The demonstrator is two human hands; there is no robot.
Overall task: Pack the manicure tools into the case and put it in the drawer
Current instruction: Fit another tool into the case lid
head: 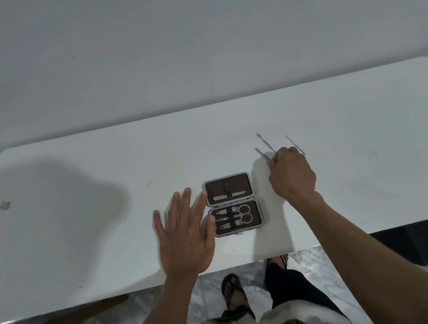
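Both hands are over the white desk [75,211]. The left hand [184,231] is flat with its fingers spread wide, and its fingertips touch the left side of the open case [232,203]. I think it keeps the case from sliding. The right hand [290,175] is curled and reaches to three thin metal tools lying loose just right of the case. Its fingers pinch the nearest thin tool [262,154], probably to lift it into the case. The middle thin tool [265,142] and the far thin tool [294,144] lie beside the hand.

The case lies open like a book, lid half at the back. That half holds a nail file [229,195] under a strap. The front half holds small scissors [237,216] and two nail clippers, strapped in too. No drawer shows.
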